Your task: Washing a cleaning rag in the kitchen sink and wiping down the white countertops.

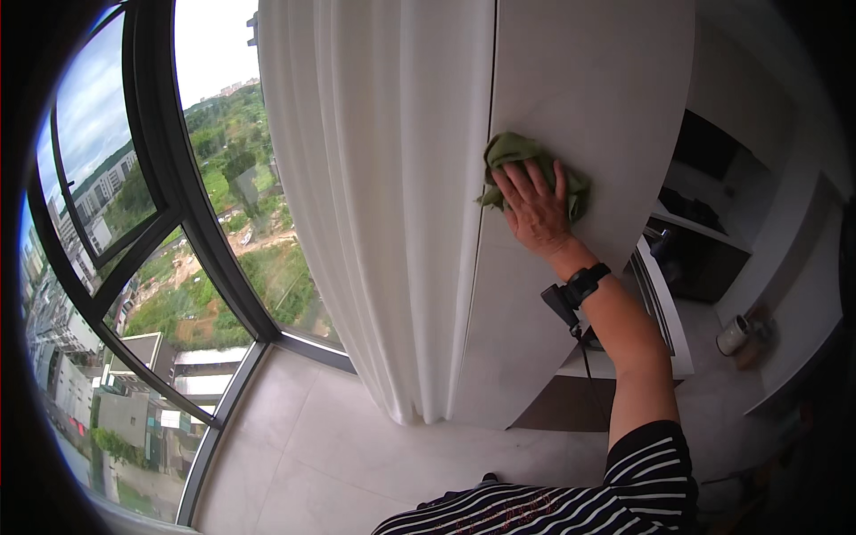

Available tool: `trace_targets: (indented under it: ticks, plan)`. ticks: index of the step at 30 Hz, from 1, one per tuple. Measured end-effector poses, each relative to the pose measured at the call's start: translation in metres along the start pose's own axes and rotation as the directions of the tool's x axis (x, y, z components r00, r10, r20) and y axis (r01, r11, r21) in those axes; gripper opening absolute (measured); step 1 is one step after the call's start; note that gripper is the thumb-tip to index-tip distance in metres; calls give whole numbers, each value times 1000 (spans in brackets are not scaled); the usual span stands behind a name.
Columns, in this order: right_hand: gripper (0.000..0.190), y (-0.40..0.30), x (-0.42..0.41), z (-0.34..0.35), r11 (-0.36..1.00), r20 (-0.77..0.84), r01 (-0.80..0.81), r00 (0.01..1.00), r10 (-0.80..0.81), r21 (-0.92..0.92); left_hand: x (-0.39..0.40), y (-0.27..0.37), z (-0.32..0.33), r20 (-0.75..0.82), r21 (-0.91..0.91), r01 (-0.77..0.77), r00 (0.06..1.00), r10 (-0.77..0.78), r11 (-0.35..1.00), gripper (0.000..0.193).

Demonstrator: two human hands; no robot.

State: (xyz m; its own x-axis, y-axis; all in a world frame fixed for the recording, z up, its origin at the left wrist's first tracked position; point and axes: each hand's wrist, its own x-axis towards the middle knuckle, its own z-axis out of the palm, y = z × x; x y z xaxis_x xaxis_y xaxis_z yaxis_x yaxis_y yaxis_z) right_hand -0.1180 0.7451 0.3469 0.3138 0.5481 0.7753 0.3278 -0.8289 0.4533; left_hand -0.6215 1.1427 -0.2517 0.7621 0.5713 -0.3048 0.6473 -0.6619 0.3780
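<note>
My right hand (539, 212) presses a crumpled green cloth (515, 148) flat against a pale grey wall panel (588, 80), close to the panel's left edge. Its fingers are spread over the cloth and point up. On the wrist sits a black strap (586, 283) with a small black device (560, 305) and a thin cable hanging from it. My left hand is out of view. Just left of the cloth, a white curtain (374, 200) hangs in long folds down to the floor.
Dark-framed windows (184, 214) stand at the left, with greenery and buildings outside. Pale tiles cover the floor (321, 428). Right of the panel is a white cabinet (679, 334) or shelf unit. Farther back, a cylindrical container (733, 336) stands near a counter holding dark appliances.
</note>
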Motion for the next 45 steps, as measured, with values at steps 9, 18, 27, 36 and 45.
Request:
trace_targets:
  ticks: [9, 18, 27, 36, 45]
  plan:
    - [43, 63, 22, -38, 893, 42, 448, 892, -449, 37, -3, 72, 30, 622, -141, 483, 722, -303, 864, 50]
    - [62, 205, 30, -99, 984, -504, -65, 863, -28, -165, -32, 142, 93, 376, -347, 234, 922, -93, 908, 34]
    - [30, 60, -295, 42, 796, 244, 599, 761, -601, 94, -78, 193, 49, 375, -277, 281, 912, -165, 919, 32]
    - [44, 130, -131, -51, 996, -182, -5, 983, 22, 91, -87, 178, 48, 307, -167, 228, 936, -169, 959, 34]
    - [49, 7, -315, 62, 825, 448, 526, 699, -557, 205, -59, 175, 62, 341, -350, 308, 921, -186, 885, 36]
